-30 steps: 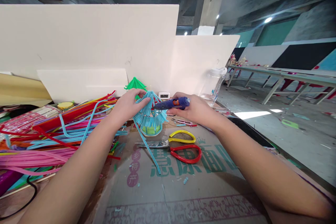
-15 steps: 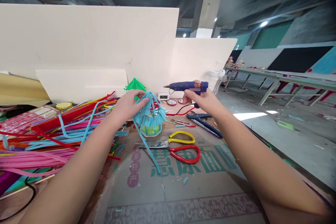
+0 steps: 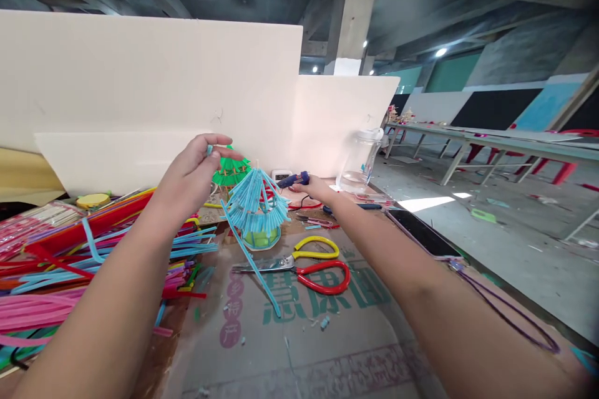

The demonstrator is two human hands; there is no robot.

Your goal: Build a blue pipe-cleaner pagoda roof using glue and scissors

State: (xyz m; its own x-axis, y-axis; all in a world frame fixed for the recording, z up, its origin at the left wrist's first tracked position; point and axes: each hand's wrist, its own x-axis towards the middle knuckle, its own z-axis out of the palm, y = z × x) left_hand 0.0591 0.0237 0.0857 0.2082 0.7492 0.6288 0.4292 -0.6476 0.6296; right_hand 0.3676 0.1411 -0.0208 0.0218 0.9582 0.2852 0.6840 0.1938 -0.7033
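A small model (image 3: 257, 202) with a tiered roof of light-blue pipe cleaners stands upright on the table, its green base showing below. My left hand (image 3: 194, 171) is raised to the left of its peak, apart from it. A small light-blue pipe-cleaner piece (image 3: 209, 150) shows between its thumb and fingers. Behind the model, my right hand (image 3: 316, 190) is around the blue glue gun (image 3: 294, 180), low over the table; its fingers are partly hidden. A long blue pipe cleaner (image 3: 256, 271) slants from the model across the scissors (image 3: 299, 265) with yellow and red handles.
Bundles of coloured pipe cleaners (image 3: 51, 280) cover the left side. A green-roofed model (image 3: 231, 168) stands behind. A clear plastic jug (image 3: 359, 162) stands at the back right; a phone (image 3: 423, 234) lies at the right edge. A white board (image 3: 150, 87) closes the back.
My left hand has left the blue roof and risen to the left, with a small blue piece showing. My right hand has lowered the glue gun toward the table behind the model. The view has shifted right.
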